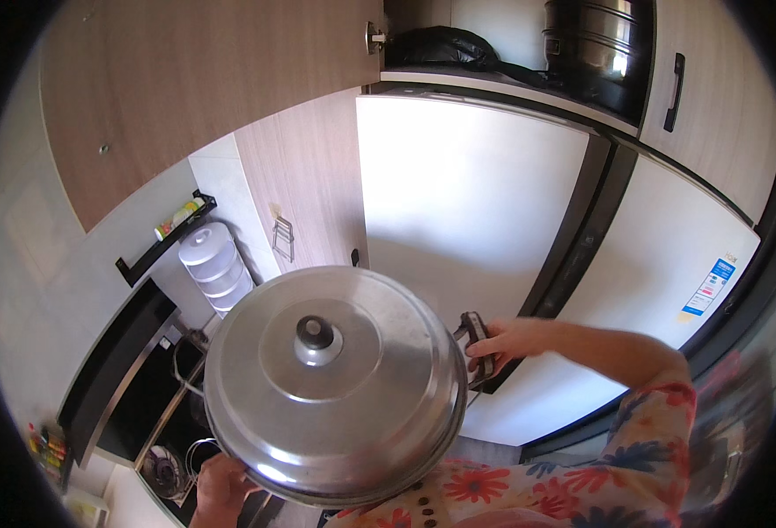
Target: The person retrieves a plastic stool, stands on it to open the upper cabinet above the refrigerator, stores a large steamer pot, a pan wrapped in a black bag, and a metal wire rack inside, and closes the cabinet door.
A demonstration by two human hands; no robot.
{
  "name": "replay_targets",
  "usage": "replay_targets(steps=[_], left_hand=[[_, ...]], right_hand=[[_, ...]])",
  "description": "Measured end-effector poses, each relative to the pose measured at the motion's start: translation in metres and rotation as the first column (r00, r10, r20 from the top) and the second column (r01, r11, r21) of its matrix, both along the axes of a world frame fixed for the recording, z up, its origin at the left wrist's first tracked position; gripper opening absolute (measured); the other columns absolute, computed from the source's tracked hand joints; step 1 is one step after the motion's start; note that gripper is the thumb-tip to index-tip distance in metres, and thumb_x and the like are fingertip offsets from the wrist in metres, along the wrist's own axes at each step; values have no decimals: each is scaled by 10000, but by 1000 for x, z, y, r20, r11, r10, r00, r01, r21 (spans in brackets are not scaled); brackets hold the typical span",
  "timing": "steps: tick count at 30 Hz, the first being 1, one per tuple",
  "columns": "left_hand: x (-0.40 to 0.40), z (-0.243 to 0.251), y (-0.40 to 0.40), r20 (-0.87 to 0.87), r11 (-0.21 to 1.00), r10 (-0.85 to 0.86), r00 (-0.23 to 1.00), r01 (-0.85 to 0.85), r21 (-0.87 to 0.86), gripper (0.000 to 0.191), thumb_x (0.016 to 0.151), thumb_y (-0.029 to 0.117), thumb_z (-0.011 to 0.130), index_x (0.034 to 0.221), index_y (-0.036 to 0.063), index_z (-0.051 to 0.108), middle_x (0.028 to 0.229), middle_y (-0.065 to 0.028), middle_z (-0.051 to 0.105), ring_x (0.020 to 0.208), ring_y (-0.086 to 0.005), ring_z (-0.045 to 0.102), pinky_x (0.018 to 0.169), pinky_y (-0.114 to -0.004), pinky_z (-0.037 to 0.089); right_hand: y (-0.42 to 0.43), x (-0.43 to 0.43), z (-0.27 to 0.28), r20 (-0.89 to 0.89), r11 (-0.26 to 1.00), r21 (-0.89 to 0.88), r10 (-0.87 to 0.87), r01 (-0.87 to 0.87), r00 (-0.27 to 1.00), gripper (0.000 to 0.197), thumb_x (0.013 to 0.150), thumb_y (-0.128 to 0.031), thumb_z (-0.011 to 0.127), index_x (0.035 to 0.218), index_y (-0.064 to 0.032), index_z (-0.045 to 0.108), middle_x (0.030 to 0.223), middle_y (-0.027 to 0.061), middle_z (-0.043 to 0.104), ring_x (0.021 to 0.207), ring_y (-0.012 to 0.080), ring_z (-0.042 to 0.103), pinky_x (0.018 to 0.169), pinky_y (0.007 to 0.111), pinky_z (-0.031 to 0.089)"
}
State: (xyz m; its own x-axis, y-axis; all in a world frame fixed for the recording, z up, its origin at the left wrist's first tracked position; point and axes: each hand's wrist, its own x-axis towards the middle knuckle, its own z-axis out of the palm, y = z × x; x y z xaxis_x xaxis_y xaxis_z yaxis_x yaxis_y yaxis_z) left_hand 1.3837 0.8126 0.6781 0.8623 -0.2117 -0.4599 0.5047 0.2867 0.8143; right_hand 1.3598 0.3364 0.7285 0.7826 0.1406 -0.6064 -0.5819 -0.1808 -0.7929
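Before my chest is a large round metal pot, covered by a shiny domed lid [256, 369] with a black knob [315, 332]. My right hand [508, 338] grips the dark side handle [472, 327] at the pot's right. At the lower left, my left hand [219, 485] is closed at the pot's edge. The part it holds is mostly hidden, probably the opposite handle. The lid hides most of the pot's body and whatever is inside.
An open cabinet door [229, 59] hangs overhead at left. Above a white refrigerator [467, 185], the cabinet holds a black bag [440, 46] and a shiny stacked pot [589, 46]. A gas stove [163, 472], range hood [117, 369] and tiered clear container [216, 264] stand left.
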Motion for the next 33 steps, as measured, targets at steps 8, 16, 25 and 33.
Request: replay_targets(steps=[8, 16, 25, 33], left_hand=[[-17, -29, 30, 82, 979, 105, 991, -117, 166, 249, 665, 64, 517, 899, 14, 585, 826, -67, 593, 791, -212, 580, 651, -346, 506], [-17, -42, 19, -129, 927, 353, 927, -327, 187, 252, 757, 94, 516, 994, 17, 553, 838, -69, 591, 690, -208, 581, 588, -344, 523], [-18, -80, 25, -211, 918, 394, 895, -370, 145, 233, 793, 115, 510, 987, -13, 528, 854, -99, 581, 690, -216, 577, 551, -345, 531], [-13, -105, 26, -265, 954, 295, 918, -297, 35, 227, 760, 97, 527, 958, -14, 525, 864, -108, 567, 734, -228, 569, 615, -378, 539]], right_hand=[[-82, 110, 237, 943, 751, -313, 172, 581, 286, 300, 754, -183, 569, 991, 1, 576, 790, 69, 617, 720, 122, 588, 612, 247, 466], [-182, 237, 290, 394, -304, -816, 328, 491, 859, 363, 724, -196, 588, 986, 55, 580, 1021, 243, 567, 962, 351, 547, 840, 372, 431], [-202, 248, 280, 362, -297, -858, 231, 420, 903, 408, 684, -182, 604, 1021, 41, 544, 994, 241, 571, 969, 344, 546, 803, 403, 451], [-174, 241, 281, 502, -428, -751, 123, 502, 856, 390, 640, -149, 632, 1019, -64, 587, 1084, 151, 567, 1011, 300, 545, 835, 372, 453]])
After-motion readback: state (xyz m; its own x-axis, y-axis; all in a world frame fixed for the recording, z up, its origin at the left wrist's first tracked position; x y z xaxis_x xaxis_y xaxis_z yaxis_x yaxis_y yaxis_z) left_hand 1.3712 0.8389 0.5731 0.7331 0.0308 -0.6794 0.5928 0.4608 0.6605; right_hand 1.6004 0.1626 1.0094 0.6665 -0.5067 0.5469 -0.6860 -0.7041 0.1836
